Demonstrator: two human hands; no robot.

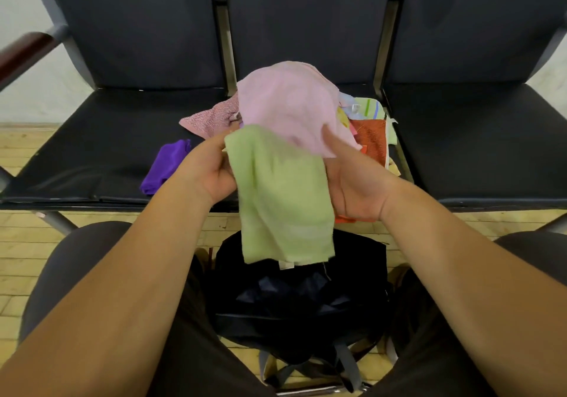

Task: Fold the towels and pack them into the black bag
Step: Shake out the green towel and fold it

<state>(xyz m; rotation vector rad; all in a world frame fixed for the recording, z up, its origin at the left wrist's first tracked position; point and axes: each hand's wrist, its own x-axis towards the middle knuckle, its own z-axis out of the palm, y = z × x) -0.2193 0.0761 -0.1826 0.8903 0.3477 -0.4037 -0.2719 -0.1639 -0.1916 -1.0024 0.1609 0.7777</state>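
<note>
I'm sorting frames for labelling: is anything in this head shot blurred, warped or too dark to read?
Head view: wide-angle distortion bows the bench seats and floor planks near the edges; the green towel and pink towel look soft, likely motion blur; the black bag is a dark mass with few folds readable; lighting is even, with no harsh glare.

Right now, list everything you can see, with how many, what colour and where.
seats: three, dark, in a row ahead
green towel: one, light green, held up in front, hanging down
pink towel: one, pale pink, held just above the green one
purple towel: one, purple, lying on the left seat
towel pile: several, orange, speckled pink, striped, behind the pink towel
black bag: one, black, on the floor
left hand: one, gripping the green towel's left edge
right hand: one, thumb over the pink towel
</note>
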